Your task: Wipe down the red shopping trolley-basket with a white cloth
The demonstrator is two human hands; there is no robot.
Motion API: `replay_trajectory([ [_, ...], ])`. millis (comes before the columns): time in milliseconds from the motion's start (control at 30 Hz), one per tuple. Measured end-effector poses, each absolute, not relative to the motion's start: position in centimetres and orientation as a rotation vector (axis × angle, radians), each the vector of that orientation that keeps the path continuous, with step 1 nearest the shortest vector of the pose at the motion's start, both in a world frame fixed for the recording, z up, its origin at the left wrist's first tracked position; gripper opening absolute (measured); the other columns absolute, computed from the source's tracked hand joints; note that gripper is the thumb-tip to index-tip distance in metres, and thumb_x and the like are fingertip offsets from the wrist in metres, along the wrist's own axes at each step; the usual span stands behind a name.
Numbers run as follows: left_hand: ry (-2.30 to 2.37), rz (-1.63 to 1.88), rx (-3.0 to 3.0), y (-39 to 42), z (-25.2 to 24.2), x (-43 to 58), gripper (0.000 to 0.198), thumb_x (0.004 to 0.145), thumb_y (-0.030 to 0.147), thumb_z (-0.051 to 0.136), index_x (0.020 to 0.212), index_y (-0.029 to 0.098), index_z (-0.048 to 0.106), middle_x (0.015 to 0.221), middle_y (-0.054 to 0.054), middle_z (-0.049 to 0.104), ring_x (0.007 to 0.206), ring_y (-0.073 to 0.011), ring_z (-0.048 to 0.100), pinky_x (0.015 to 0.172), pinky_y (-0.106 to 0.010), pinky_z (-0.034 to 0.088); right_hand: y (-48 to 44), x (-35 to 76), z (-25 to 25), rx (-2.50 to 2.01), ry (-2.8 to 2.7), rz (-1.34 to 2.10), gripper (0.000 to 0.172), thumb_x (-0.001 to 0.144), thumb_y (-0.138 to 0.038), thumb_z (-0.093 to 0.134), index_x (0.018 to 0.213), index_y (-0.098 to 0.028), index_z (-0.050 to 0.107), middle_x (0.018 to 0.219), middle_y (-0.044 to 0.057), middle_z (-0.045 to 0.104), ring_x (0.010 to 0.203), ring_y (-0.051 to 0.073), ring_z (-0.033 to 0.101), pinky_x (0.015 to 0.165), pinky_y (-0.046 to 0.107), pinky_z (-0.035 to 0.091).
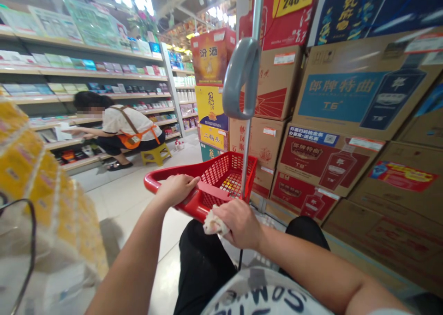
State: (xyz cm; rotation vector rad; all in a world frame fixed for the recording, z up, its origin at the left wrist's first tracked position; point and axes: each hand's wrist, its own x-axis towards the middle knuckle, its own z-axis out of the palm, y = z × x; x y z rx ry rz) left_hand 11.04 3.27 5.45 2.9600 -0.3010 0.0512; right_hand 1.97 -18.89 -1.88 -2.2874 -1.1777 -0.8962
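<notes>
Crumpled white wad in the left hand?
No, the right hand holds the white wad, while the left hand grips the red basket.

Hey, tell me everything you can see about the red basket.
The red basket looks like glossy plastic, open-topped, with lattice walls and a thick, smooth handle along its near-left side. Some yellow shows at its bottom. It sits low in front of the person, and a metal pole crosses before it. The left hand grips the handle; the right hand, holding a crumpled white cloth, is at the handle's near end.
</notes>
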Motion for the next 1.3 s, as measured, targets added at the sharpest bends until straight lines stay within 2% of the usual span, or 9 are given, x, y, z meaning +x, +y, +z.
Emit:
replay_trajectory([
  [67,-0.306,0.057,2.96,3.2,5.5,11.0,0.059,0.086,0.061,0.023,0.078,0.026,0.069,0.087,-0.006,0.069,0.079,-0.0243,0.061,0.063,-0.03,0.036,-19.1,2.0,-2.2,-2.24,-1.19,-0.923,0.037,0.092,-0.039,0.035,0.114,-0.014,0.051,0.095,0.011,0.063,0.086,0.023,0.055,0.078,0.038,0.039],
  [233,-0.309,0.055,2.953,3.1,5.4,10.8,0.06,0.086,0.061,0.023,0.076,0.025,0.069,0.085,-0.006,0.069,0.077,-0.0238,0.061,0.065,-0.03,0.037,-18.6,2.2,-0.6,-2.441,-0.958,-0.667,0.018,0.087,-0.032,0.043,0.08,-0.018,0.052,0.076,0.005,0.06,0.073,0.019,0.055,0.068,0.03,0.039],
  [300,-0.307,0.059,2.949,3.1,5.4,10.8,0.06,0.086,0.061,0.023,0.076,0.024,0.069,0.086,-0.006,0.069,0.076,-0.0232,0.061,0.066,-0.03,0.038,-18.5,2.2,-0.5,-2.435,-0.979,-0.67,0.019,0.088,-0.033,0.043,0.082,-0.018,0.053,0.077,0.005,0.06,0.074,0.019,0.055,0.07,0.031,0.039],
  [533,-0.347,0.073,2.953,3.0,5.6,10.5,0.06,0.087,0.059,0.022,0.072,0.023,0.068,0.083,-0.007,0.068,0.075,-0.0227,0.06,0.066,-0.029,0.038,-19.3,1.9,-2.8,-2.134,-1.214,-1.01,0.039,0.093,-0.038,0.035,0.119,-0.012,0.049,0.098,0.012,0.063,0.087,0.024,0.054,0.078,0.04,0.039],
  [667,-0.36,0.073,2.94,3.1,5.4,10.8,0.059,0.087,0.06,0.022,0.075,0.024,0.068,0.084,-0.006,0.068,0.076,-0.0228,0.06,0.067,-0.03,0.038,-19.1,2.1,-2.1,-2.263,-1.089,-0.902,0.032,0.091,-0.038,0.036,0.1,-0.014,0.056,0.086,0.009,0.063,0.081,0.023,0.055,0.074,0.036,0.039],
  [800,-0.32,0.097,2.965,3.1,5.3,10.8,0.06,0.087,0.061,0.022,0.075,0.023,0.068,0.084,-0.007,0.068,0.076,-0.0235,0.06,0.066,-0.031,0.037,-18.6,2.2,-0.3,-2.437,-0.958,-0.648,0.016,0.084,-0.032,0.047,0.077,-0.018,0.052,0.074,0.004,0.061,0.073,0.019,0.057,0.067,0.029,0.037],
  [1033,-0.341,0.119,2.964,2.5,5.3,8.8,0.059,0.09,0.052,0.024,0.074,0.018,0.069,0.082,-0.011,0.069,0.077,-0.0215,0.061,0.071,-0.032,0.039,-19.1,1.9,1.1,-2.552,-0.996,-0.241,0.018,0.089,-0.027,0.041,0.082,-0.022,0.057,0.073,0.001,0.065,0.07,0.017,0.061,0.06,0.025,0.035],
  [1167,-0.303,0.134,2.971,2.5,5.0,8.8,0.06,0.09,0.055,0.023,0.072,0.02,0.069,0.079,-0.01,0.068,0.079,-0.0221,0.061,0.074,-0.034,0.039,-19.4,2.3,-0.9,-2.522,-1.082,-0.496,0.028,0.094,-0.033,0.036,0.084,-0.02,0.059,0.07,0.005,0.064,0.065,0.02,0.06,0.059,0.03,0.039],
  [1300,-0.351,0.158,2.944,2.6,5.0,8.7,0.064,0.09,0.058,0.021,0.069,0.02,0.068,0.076,-0.01,0.068,0.076,-0.0229,0.061,0.072,-0.035,0.038,-19.8,1.7,-3.0,-2.239,-1.241,-0.95,0.029,0.093,-0.029,0.04,0.111,-0.012,0.055,0.094,0.014,0.064,0.086,0.025,0.059,0.077,0.039,0.045],
])
